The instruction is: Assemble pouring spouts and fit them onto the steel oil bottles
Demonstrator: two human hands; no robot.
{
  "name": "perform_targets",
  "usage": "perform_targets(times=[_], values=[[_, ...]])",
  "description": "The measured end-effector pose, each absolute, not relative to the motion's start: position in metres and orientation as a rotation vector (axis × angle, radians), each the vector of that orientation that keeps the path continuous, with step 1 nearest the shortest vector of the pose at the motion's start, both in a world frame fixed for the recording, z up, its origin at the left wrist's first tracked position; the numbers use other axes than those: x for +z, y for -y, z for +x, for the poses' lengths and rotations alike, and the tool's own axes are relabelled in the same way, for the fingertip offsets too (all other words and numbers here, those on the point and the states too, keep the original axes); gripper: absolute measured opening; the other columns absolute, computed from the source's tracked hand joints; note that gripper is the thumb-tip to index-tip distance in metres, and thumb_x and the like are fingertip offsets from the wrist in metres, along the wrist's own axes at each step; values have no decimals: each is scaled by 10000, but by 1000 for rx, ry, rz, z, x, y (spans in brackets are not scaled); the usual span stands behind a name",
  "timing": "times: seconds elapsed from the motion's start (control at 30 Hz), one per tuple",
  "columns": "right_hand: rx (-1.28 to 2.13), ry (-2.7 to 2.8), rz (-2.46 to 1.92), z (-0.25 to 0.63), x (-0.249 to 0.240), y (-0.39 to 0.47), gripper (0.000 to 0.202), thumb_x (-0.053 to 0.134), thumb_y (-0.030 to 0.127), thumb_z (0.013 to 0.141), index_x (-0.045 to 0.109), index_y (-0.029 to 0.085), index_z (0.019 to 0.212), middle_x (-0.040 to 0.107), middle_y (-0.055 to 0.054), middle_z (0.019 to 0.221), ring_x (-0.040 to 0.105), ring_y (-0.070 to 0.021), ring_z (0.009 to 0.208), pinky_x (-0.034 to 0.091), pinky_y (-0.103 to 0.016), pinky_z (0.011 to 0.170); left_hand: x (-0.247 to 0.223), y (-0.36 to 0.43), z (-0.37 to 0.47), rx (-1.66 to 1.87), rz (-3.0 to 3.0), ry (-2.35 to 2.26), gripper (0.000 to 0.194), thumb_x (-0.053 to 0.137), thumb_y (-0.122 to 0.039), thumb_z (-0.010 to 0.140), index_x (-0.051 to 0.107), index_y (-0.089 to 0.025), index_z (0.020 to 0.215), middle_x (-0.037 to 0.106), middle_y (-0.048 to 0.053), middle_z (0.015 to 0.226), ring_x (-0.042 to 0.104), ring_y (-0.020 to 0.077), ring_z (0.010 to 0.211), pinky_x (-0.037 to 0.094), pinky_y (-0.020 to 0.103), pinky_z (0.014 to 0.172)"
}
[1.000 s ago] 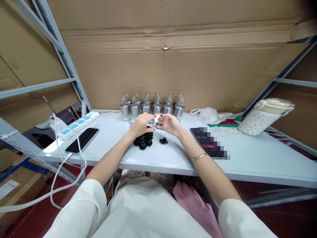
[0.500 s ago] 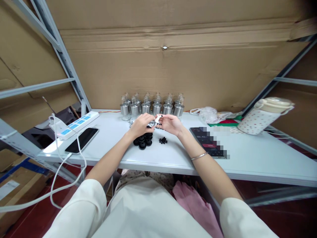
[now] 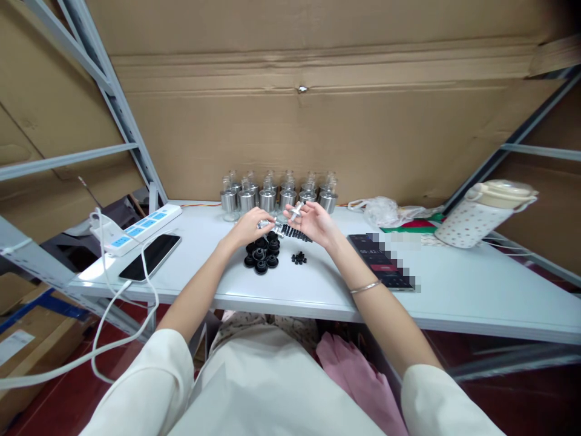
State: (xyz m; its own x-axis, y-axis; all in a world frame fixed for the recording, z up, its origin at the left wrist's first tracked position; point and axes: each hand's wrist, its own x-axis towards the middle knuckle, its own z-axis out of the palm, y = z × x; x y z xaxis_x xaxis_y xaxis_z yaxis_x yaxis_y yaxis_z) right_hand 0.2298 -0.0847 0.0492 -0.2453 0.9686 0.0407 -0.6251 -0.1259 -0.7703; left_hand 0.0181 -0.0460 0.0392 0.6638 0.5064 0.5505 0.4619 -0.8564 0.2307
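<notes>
My right hand [image 3: 316,224] holds a small white-and-silver part [image 3: 296,212], shaped like a stubby spout, between thumb and fingers, raised over the table. My left hand [image 3: 249,229] is lower and to the left, its fingers curled together among small shiny silvery parts [image 3: 278,230]. What its fingertips grip, if anything, is hidden. Just below that hand lies a cluster of round black caps [image 3: 260,254]. Short black pieces [image 3: 295,232] lie in a row under my right hand. Nearer the front edge is a little pile of tiny black pieces [image 3: 299,258].
Glass bottles with metal sleeves [image 3: 288,198] stand in rows at the back. On the left are a power strip [image 3: 144,229] and a phone [image 3: 152,257] with a white cable. Rightward lie another phone [image 3: 380,260], a plastic bag [image 3: 384,212] and a dotted flask [image 3: 481,215].
My hands have moved apart. The left went down and left to the silvery parts; the right keeps the small white-and-silver part, now turned. The row of black pieces shows more fully.
</notes>
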Motion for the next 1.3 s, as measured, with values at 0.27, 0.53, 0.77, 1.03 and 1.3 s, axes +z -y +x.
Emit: perform_targets(times=[0.27,0.53,0.77,1.03,1.3], values=[[1658,709,-599,229,51,84,227,362,239,892,525,184,743,709,-77,858,666,-180,797,522,-305,683,36,41,16,748,2660,-868,167,594,-295,821,672,-154,776,686,39,801,605,156,762,432,256,717],[1664,762,-613,228,47,84,192,373,219,870,520,176,755,705,-77,858,664,-191,782,520,-396,789,30,42,23,1029,2555,-967,192,450,-286,887,541,-158,777,588,23,778,531,136,713,412,251,683],[1734,842,-536,219,47,89,234,342,229,880,544,166,779,703,-68,856,653,-190,758,506,-452,829,32,52,33,1164,2419,-965,178,381,-279,905,447,-175,775,494,-11,690,468,123,665,384,242,661],[1687,826,-547,223,50,88,249,338,250,882,555,174,785,704,-57,839,654,-181,751,510,-408,802,36,61,35,1164,2380,-921,212,381,-308,897,443,-178,743,472,-20,646,436,116,616,357,239,621],[1716,896,-556,220,50,91,266,318,247,896,555,174,802,700,-42,810,641,-173,703,521,-365,696,34,63,39,1160,2423,-906,248,387,-343,890,475,-175,730,490,-13,648,431,114,598,346,236,597]])
